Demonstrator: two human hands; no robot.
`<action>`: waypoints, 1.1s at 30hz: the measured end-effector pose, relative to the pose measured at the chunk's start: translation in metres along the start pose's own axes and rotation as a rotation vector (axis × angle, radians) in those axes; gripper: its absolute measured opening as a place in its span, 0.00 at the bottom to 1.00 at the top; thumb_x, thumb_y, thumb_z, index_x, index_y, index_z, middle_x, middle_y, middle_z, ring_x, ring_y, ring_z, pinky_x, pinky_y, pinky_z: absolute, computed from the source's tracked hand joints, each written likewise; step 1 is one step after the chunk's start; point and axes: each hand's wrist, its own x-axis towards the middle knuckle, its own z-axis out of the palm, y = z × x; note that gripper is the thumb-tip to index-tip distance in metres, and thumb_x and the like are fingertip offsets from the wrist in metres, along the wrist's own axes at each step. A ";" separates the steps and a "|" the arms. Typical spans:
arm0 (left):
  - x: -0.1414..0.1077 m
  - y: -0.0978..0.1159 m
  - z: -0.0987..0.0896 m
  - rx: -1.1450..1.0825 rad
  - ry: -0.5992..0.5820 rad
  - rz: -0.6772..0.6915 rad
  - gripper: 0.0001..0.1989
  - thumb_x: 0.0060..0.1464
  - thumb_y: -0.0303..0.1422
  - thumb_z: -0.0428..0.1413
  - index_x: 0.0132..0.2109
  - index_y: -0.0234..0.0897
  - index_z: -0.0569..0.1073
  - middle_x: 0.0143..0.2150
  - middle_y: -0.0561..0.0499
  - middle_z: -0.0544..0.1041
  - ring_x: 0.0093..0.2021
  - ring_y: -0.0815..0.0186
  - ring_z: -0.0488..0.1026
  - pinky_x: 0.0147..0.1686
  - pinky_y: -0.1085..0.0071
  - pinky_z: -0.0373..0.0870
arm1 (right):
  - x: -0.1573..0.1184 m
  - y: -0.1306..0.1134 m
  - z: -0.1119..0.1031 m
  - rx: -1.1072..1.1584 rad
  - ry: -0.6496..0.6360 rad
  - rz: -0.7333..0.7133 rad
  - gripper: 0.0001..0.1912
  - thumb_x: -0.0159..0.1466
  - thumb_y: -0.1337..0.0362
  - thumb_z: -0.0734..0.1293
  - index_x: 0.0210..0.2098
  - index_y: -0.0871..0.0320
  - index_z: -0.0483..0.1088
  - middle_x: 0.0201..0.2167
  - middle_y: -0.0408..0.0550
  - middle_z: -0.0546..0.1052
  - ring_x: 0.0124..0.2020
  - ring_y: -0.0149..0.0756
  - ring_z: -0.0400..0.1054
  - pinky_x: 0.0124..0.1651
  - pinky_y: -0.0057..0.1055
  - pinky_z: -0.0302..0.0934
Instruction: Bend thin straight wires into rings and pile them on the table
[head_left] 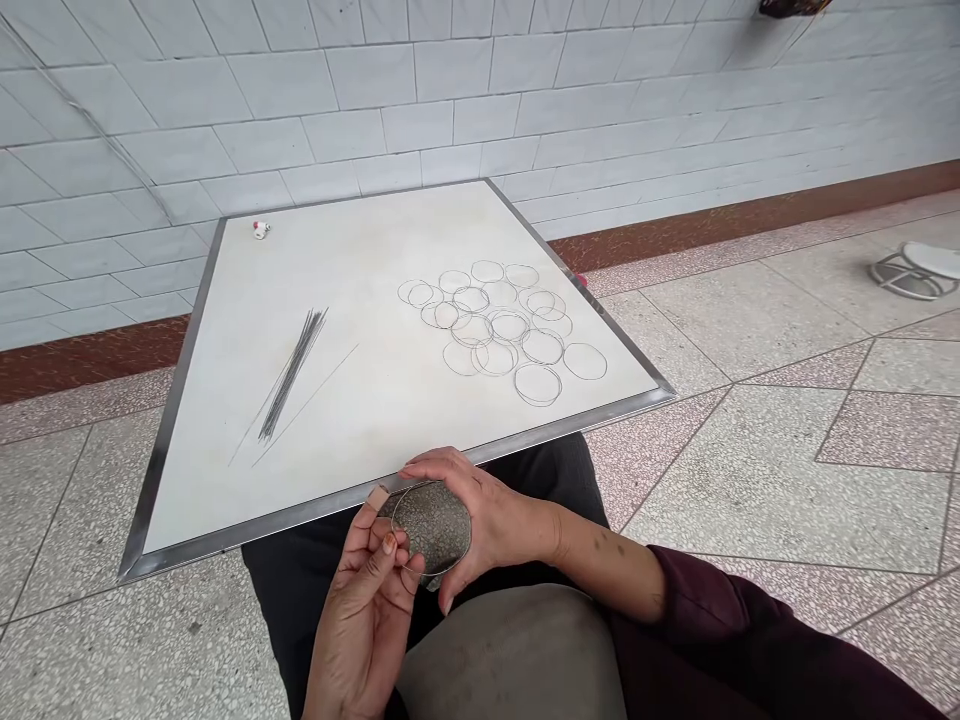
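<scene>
Close to the table's front edge, my left hand [369,585] pinches the left side of a thin wire ring [412,570]. My right hand [484,520] curves around the right side of a round, dark speckled object [435,525], thumb below and fingers above. The ring lies around or against that object. A bundle of thin straight wires [289,385] rests on the left part of the white table [360,240], with a few loose wires beside it. Many overlapping wire rings [510,325] are spread over the table's right part. Tape wraps one left fingertip.
The table has a raised-looking metal edge [600,408]. Near its back left corner sits a small white and red object [261,230]. A white tiled wall [337,85] stands behind, and a stool [919,270] is at the far right.
</scene>
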 end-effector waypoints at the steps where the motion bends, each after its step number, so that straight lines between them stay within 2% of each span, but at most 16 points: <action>1: 0.000 0.000 0.000 -0.003 0.002 0.001 0.25 0.48 0.21 0.66 0.54 0.43 0.78 0.34 0.55 0.74 0.31 0.74 0.74 0.37 0.77 0.77 | 0.000 0.000 0.000 -0.007 -0.007 0.005 0.60 0.40 0.46 0.82 0.64 0.55 0.52 0.58 0.59 0.66 0.60 0.48 0.61 0.62 0.44 0.58; 6: 0.000 -0.002 0.003 -0.015 0.029 0.016 0.26 0.47 0.21 0.66 0.53 0.43 0.78 0.33 0.56 0.73 0.32 0.74 0.74 0.34 0.79 0.76 | 0.001 0.002 0.000 -0.024 -0.039 0.017 0.58 0.42 0.46 0.82 0.63 0.56 0.54 0.57 0.59 0.68 0.60 0.48 0.62 0.62 0.45 0.58; 10: 0.000 -0.001 0.007 -0.010 0.051 0.040 0.25 0.46 0.20 0.66 0.52 0.42 0.78 0.31 0.56 0.72 0.31 0.74 0.73 0.33 0.79 0.75 | 0.001 0.006 0.002 -0.027 0.007 -0.038 0.53 0.45 0.45 0.80 0.62 0.57 0.57 0.57 0.58 0.70 0.59 0.46 0.64 0.62 0.43 0.59; 14: 0.000 0.000 0.009 -0.008 0.056 0.049 0.25 0.46 0.18 0.65 0.52 0.41 0.78 0.30 0.57 0.72 0.30 0.73 0.73 0.31 0.80 0.75 | 0.001 0.008 0.002 -0.035 0.017 -0.011 0.50 0.45 0.43 0.79 0.60 0.56 0.60 0.55 0.56 0.73 0.58 0.46 0.66 0.62 0.44 0.58; 20: 0.002 0.001 0.010 0.027 0.094 0.054 0.24 0.45 0.16 0.64 0.50 0.41 0.79 0.30 0.57 0.73 0.31 0.73 0.75 0.31 0.81 0.76 | 0.002 0.010 0.001 -0.034 -0.025 0.022 0.46 0.47 0.48 0.80 0.59 0.56 0.61 0.54 0.56 0.74 0.56 0.45 0.67 0.61 0.45 0.59; 23: 0.003 0.000 0.011 0.050 0.100 0.061 0.24 0.45 0.18 0.64 0.49 0.41 0.79 0.30 0.57 0.74 0.31 0.73 0.75 0.31 0.82 0.75 | 0.002 0.011 0.002 -0.037 -0.030 0.029 0.49 0.46 0.49 0.81 0.60 0.56 0.59 0.55 0.56 0.72 0.57 0.46 0.66 0.61 0.44 0.59; 28: 0.004 -0.002 0.011 0.061 0.117 0.078 0.23 0.46 0.20 0.66 0.50 0.41 0.78 0.32 0.55 0.75 0.30 0.74 0.73 0.30 0.82 0.74 | 0.002 0.010 0.002 -0.010 -0.059 0.076 0.61 0.39 0.46 0.82 0.64 0.57 0.54 0.58 0.60 0.67 0.60 0.50 0.62 0.62 0.47 0.58; 33: 0.001 -0.005 0.013 0.067 0.117 0.104 0.25 0.44 0.21 0.67 0.50 0.41 0.78 0.32 0.56 0.74 0.31 0.74 0.73 0.31 0.82 0.74 | 0.000 0.010 0.005 -0.007 -0.010 0.062 0.56 0.41 0.46 0.82 0.62 0.56 0.57 0.57 0.59 0.68 0.59 0.47 0.63 0.62 0.45 0.59</action>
